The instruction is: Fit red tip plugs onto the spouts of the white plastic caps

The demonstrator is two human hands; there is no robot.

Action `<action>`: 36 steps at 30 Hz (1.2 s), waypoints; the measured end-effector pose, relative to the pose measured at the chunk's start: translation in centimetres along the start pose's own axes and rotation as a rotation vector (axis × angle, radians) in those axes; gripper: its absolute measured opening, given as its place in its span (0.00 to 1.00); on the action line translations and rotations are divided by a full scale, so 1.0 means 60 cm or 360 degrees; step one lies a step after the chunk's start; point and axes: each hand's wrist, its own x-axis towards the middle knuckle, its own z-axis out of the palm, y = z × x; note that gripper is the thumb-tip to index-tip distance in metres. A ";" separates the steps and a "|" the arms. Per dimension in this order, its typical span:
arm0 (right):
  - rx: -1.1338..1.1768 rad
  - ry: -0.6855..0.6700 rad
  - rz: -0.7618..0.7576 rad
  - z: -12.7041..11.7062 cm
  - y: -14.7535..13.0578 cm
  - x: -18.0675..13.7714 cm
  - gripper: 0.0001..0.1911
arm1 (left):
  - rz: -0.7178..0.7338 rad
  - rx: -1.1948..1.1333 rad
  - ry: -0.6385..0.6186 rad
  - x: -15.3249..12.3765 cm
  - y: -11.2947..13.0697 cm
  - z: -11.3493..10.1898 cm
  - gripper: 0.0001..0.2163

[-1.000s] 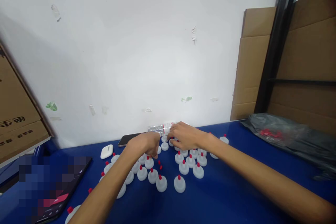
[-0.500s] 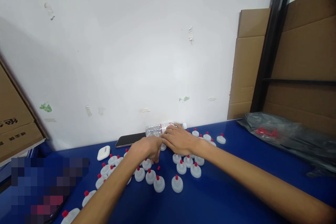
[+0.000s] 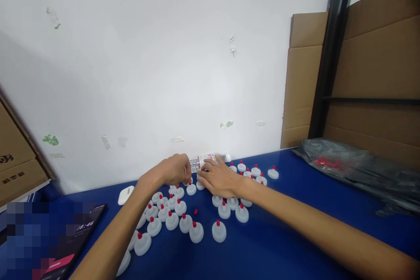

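My left hand (image 3: 175, 169) is closed, fingers curled downward over the rear of a group of small translucent white bottles with red caps. A bottle (image 3: 191, 189) stands just below its fingertips; what the fingers grip, if anything, is hidden. My right hand (image 3: 218, 178) lies palm down with fingers spread, above more of these bottles and in front of a clear water bottle (image 3: 206, 160) lying on its side. A white bottle (image 3: 200, 185) shows beside its fingers. One loose red cap (image 3: 196, 211) rests among the bottles on the blue table (image 3: 269, 236).
Several capped bottles (image 3: 142, 244) spread along the left, others (image 3: 242, 213) to the right. A white earbud case (image 3: 125, 195) and a phone (image 3: 77, 238) lie at left. A grey plastic bag (image 3: 354, 179) with red pieces sits at right. A white wall (image 3: 164, 74) rises behind.
My left hand has moved left and up, away from the right hand, uncovering bottles. My right hand has spread its fingers and stays near the same place. The view has shifted slightly.
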 end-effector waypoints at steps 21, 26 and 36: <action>0.0078 0.0127 -0.0101 -0.003 0.005 0.001 0.30 | 0.0053 0.0031 0.0578 0.002 -0.011 -0.013 0.08; -0.0042 0.0259 -0.0332 -0.015 0.004 0.006 0.25 | 0.0038 0.0020 0.0697 0.004 -0.013 -0.016 0.09; -0.0030 0.0201 -0.0403 -0.017 -0.005 0.004 0.22 | 0.0038 0.0016 0.0650 0.003 -0.006 -0.014 0.08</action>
